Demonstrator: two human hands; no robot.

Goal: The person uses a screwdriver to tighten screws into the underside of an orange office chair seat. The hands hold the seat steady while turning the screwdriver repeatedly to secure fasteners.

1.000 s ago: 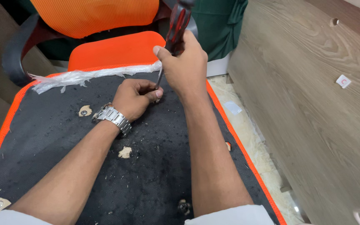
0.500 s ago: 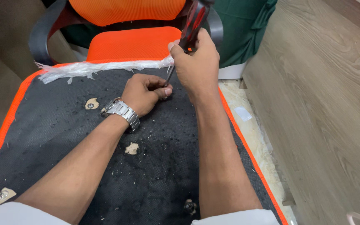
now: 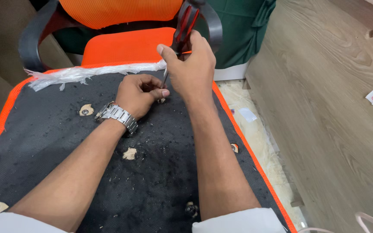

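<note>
Your right hand [image 3: 193, 64] grips a red-and-black screwdriver [image 3: 182, 30] upright, its tip down at the black panel [image 3: 65, 142] near the plastic strip [image 3: 87, 74]. Your left hand [image 3: 139, 95] curls closed, pinching a small fastener [image 3: 162, 100] just beside that tip.

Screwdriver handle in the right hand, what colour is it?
Red and black screwdriver handle, gripped by the right hand; head view shows it best.

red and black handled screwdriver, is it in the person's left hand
No, the red and black handled screwdriver is gripped by the right hand; the left hand pinches something small beneath.
</note>
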